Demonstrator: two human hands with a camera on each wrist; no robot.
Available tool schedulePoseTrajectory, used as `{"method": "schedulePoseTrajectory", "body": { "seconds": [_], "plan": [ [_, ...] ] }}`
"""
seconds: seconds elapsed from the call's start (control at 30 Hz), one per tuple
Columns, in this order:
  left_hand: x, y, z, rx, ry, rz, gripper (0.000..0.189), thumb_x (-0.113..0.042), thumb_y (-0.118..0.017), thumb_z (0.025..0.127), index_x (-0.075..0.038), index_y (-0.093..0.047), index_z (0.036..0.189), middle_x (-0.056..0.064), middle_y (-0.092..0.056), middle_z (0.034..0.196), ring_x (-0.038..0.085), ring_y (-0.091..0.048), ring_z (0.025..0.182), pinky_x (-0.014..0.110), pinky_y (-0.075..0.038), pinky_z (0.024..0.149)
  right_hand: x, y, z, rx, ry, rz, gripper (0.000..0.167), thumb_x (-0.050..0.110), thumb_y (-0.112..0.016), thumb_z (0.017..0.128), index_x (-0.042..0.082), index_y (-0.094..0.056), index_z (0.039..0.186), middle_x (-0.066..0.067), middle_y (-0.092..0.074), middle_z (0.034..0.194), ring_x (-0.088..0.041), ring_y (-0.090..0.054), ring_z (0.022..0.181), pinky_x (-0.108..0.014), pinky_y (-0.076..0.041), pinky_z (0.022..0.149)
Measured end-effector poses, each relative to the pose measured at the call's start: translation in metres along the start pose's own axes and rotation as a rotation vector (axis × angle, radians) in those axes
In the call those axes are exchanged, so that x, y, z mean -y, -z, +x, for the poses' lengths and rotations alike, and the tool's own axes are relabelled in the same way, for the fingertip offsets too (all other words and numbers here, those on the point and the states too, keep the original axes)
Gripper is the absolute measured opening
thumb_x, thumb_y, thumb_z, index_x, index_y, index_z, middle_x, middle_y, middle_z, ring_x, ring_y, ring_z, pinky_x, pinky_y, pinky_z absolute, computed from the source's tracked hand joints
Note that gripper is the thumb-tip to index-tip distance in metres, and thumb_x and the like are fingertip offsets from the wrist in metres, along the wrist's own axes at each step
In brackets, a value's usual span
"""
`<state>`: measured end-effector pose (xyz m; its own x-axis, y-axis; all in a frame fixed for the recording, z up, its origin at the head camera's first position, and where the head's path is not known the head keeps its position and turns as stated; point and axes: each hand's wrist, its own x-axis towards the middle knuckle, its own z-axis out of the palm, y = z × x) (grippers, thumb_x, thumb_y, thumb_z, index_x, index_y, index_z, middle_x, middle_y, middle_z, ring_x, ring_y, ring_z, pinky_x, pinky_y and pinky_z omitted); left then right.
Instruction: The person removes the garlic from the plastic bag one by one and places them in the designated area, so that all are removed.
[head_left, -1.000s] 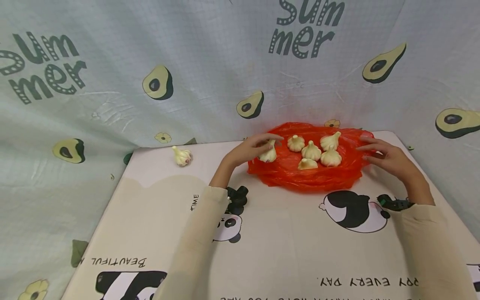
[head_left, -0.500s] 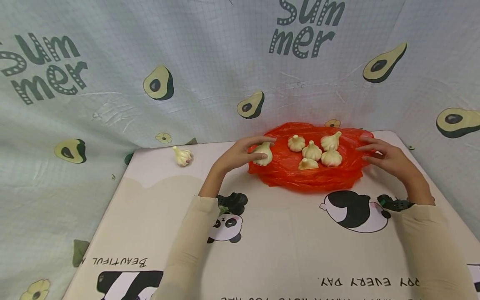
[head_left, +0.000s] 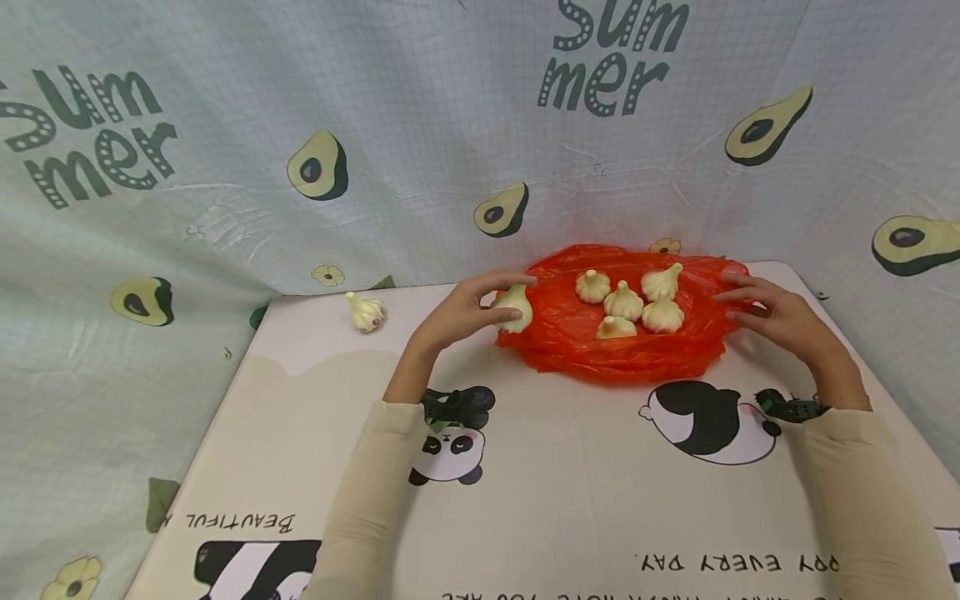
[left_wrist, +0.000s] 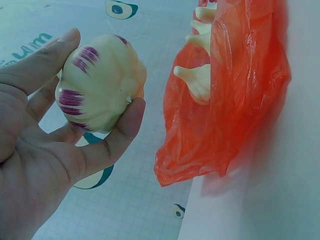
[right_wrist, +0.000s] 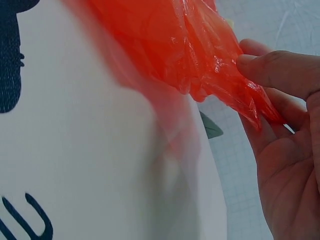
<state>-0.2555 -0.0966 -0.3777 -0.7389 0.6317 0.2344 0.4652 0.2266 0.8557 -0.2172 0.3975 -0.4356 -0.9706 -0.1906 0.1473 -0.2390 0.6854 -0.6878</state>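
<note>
- printed cloth [head_left: 420, 108] backs a pale table [head_left: 562, 467].
- left hand [head_left: 456, 313] pinches a garlic bulb [left_wrist: 100, 82].
- right hand [head_left: 783, 318] pinches a red bag [head_left: 622, 363] at its edge.
- five bulbs [head_left: 622, 302] sit inside.

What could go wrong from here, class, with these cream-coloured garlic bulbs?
The purple-streaked, cream garlic bulb could slip, as the left hand holds it mostly by the fingertips.

The crumpled red plastic bag might shift if the right hand tugs its edge, rolling the cream bulbs inside.

The lone cream bulb near the pale table's far edge could roll if bumped.
</note>
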Motion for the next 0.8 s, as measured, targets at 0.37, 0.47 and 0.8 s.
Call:
{"method": "schedulePoseTrajectory", "body": {
  "seconds": [0.37, 0.47, 0.8],
  "plan": [
    [0.003, 0.006, -0.012, -0.012, 0.040, -0.013, 0.043, -0.017, -0.077, 0.092, -0.017, -0.067, 0.134, -0.004, -0.060, 0.140, 0.015, -0.051, 0.132, 0.038, -0.053, 0.100, -0.004, 0.000, -0.002, -0.015, 0.009, -0.027, 0.031, 0.002, -0.066, 0.097, -0.005, -0.065, 0.127, -0.021, -0.042, 0.154, -0.015, -0.033, 0.145, 0.003, -0.034, 0.087],
    [0.004, 0.008, -0.015, -0.013, 0.054, -0.018, 0.044, -0.018, -0.077, 0.093, -0.017, -0.066, 0.135, -0.004, -0.060, 0.140, 0.015, -0.051, 0.132, 0.039, -0.052, 0.102, -0.005, -0.001, -0.002, -0.013, 0.007, -0.037, 0.031, 0.003, -0.067, 0.097, -0.005, -0.066, 0.127, -0.021, -0.042, 0.154, -0.010, -0.033, 0.145, 0.003, -0.033, 0.088],
    [0.009, 0.018, -0.029, -0.068, 0.079, -0.038, 0.042, -0.009, -0.078, 0.090, -0.012, -0.068, 0.131, 0.003, -0.058, 0.144, 0.020, -0.053, 0.129, 0.040, -0.061, 0.083, -0.001, -0.001, -0.005, 0.014, 0.002, -0.011, 0.032, 0.010, -0.064, 0.101, -0.003, -0.064, 0.130, -0.021, -0.038, 0.157, -0.034, -0.031, 0.147, 0.003, -0.035, 0.084]
  ]
}}
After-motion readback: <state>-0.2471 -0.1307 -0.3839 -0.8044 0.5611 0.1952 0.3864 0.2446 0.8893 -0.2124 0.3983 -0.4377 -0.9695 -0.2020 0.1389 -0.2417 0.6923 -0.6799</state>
